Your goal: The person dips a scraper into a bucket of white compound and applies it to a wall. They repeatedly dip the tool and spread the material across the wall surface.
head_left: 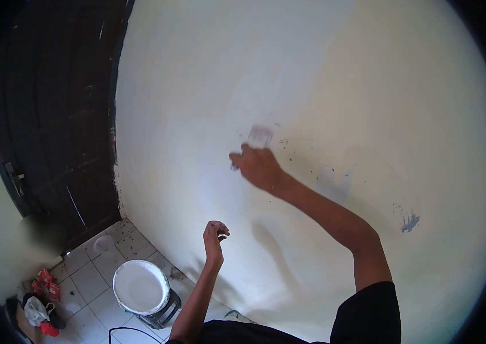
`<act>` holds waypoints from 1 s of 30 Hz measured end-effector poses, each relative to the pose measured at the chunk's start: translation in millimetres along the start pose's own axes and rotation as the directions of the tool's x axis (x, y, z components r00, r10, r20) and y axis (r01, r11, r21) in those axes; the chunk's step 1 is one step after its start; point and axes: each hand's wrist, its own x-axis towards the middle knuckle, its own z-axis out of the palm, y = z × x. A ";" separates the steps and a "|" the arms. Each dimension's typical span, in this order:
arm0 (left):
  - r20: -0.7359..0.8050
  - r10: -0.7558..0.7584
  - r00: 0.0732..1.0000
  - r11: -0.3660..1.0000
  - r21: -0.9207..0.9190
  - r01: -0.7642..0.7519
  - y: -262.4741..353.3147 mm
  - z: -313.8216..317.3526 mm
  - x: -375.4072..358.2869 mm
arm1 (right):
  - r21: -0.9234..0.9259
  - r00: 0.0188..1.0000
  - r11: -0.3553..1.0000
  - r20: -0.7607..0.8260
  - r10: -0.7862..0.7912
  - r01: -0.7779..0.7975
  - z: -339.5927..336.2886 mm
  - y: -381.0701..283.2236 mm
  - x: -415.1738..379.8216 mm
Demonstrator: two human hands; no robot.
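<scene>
Paintbrush [261, 136] broad, whitish, slightly blurred

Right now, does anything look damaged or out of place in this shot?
Yes: the pale wall carries a ragged grey smear at picture right and dark specks beside the right hand, standing out against its light surface.

Floor [87, 284]: pale tiles, dark specks [132, 238] and a whitish patch [104, 245] beyond the white bucket [140, 286]. Dark stand [169, 308] on tiles, directly under bucket. Left of bucket: red packs [46, 283], white-and-dark bundle [37, 310], contents unclear.
</scene>
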 end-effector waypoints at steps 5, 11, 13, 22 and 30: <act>-0.024 0.033 0.999 0.999 -0.005 -0.033 5.9 -0.8 -2.9 | 0.011 0.990 0.997 -0.113 0.080 -0.080 -25.4 39.5 8.0; -0.053 0.032 0.998 0.999 0.016 -0.031 -4.1 -11.6 1.2 | -0.165 0.916 0.938 -0.322 0.240 -0.304 -118.1 73.0 29.2; -0.039 0.037 0.999 0.999 0.023 -0.036 -5.1 -12.4 0.5 | -0.208 0.949 0.953 -0.273 0.159 -0.219 -76.1 56.2 13.8; -0.055 -0.058 0.997 0.998 -0.038 0.056 -13.5 -10.7 -1.5 | 0.180 0.952 0.961 -0.186 0.242 -0.209 -60.7 57.6 32.1; -0.050 -0.156 0.986 0.978 -0.144 0.148 -33.0 -6.2 12.8 | -0.390 0.963 0.890 -0.220 0.158 -0.235 -91.6 40.1 28.6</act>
